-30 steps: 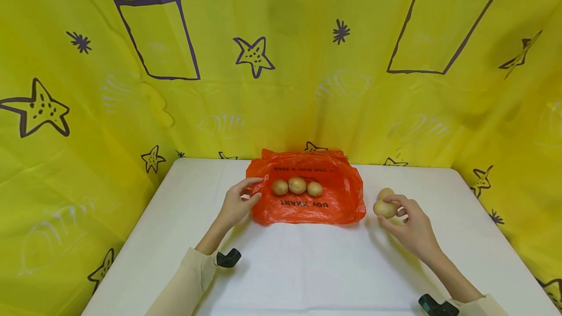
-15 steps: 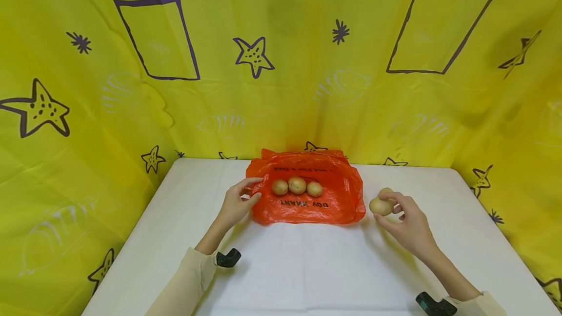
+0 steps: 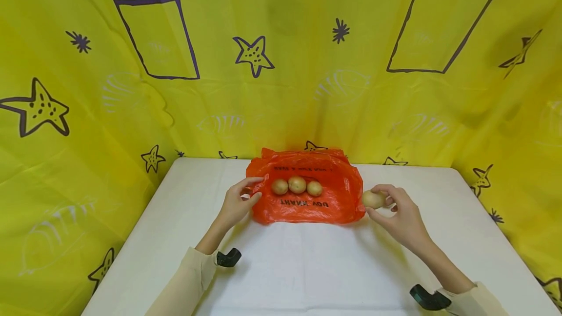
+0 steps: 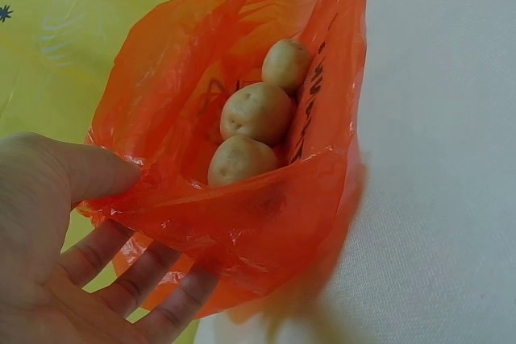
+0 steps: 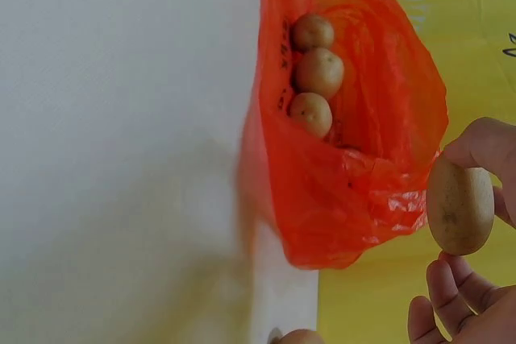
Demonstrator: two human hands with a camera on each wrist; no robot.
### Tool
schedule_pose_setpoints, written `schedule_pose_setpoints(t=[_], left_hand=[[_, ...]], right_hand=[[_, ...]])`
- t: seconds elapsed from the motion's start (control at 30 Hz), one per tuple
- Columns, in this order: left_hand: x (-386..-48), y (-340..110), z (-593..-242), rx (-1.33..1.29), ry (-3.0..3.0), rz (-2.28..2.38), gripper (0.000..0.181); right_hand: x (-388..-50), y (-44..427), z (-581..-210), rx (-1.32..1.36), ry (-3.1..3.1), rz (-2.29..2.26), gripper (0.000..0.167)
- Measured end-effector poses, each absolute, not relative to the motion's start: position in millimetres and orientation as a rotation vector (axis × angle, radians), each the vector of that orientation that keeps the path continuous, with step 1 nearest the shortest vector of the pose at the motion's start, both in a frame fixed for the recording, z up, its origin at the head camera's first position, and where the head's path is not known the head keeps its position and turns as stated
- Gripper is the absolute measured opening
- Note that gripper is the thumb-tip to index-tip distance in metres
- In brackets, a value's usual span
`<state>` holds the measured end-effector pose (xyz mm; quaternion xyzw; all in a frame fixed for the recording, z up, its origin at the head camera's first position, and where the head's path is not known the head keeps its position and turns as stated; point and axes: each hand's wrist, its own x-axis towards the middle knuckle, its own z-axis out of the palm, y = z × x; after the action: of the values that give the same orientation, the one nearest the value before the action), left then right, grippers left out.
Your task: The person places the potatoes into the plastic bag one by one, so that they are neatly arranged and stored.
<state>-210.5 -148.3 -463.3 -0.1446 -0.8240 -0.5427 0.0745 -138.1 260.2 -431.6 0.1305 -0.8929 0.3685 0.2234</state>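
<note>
An orange-red plastic bag (image 3: 307,213) lies with its mouth spread, holding three potatoes in a row, the middle one (image 4: 256,113) touching its neighbours. My left hand (image 3: 237,204) pinches the bag's left rim, thumb (image 4: 101,171) on the inner side and fingers outside. Between thumb and fingers of my right hand (image 3: 406,218) is another potato (image 5: 459,205), held up just beside the bag's right rim. In the head view this potato (image 3: 372,199) is partly covered by the fingers.
One more potato (image 5: 300,337) shows at the bottom of the right wrist view, on the white-covered table (image 3: 281,267). A yellow curtain (image 3: 298,101) with drawn stars hangs along the table's back and sides.
My right hand has moved left with its potato, from beside the loose potato to the bag's right rim. The left hand and the three potatoes in the bag have stayed still.
</note>
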Motion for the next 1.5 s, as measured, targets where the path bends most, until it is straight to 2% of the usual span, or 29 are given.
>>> schedule_pose_setpoints(t=[0.83,1.5], left_hand=[[-209,-149,-462,-0.429,-2.486,-1.630,0.036],[-208,-149,-463,-0.433,-2.504,-1.610,0.036]], right_hand=[[-157,203,-419,0.572,-2.388,1.151,0.047],[-170,155,-437,0.572,-2.438,1.349,0.042]])
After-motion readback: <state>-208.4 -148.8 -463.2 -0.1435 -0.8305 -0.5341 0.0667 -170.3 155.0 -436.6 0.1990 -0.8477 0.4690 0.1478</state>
